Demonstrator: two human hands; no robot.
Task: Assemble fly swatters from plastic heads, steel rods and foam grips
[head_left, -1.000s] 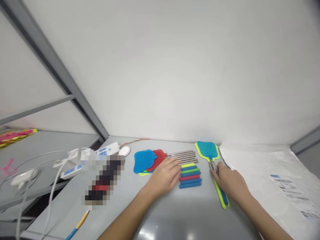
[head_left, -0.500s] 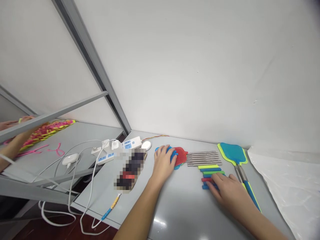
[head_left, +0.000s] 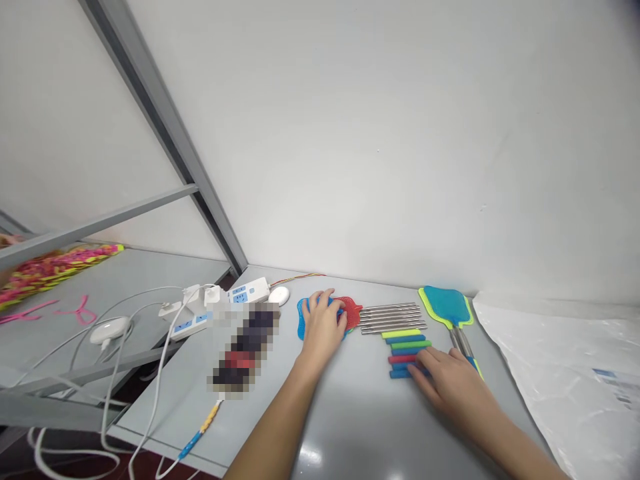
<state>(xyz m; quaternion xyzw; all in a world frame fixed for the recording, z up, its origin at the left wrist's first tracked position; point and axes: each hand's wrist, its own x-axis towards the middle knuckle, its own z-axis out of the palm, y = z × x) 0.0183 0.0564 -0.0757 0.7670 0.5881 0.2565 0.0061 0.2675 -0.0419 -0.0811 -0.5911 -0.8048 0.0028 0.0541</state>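
My left hand lies with its fingers spread over a pile of plastic fly swatter heads. A blue swatter head shows beneath it and a red swatter head at its fingertips. Right of these, several thin metal rods lie side by side. Below the rods is a row of coloured tubes: yellow, green, red and several blue. My right hand rests over the tubes' right ends, thumb and fingers apart, part of the fingers hidden.
Fly swatters with a teal head lie at the right, beside a white plastic sheet. Left are a blurred-out phone, a power strip, a round white disc and trailing cables. Beyond the metal frame lies a pink-yellow bundle.
The view has turned slightly right, so everything sits further left. The left hand stays on the swatter heads; the right hand remains at the tubes. Another person's arm at far left has mostly left view.
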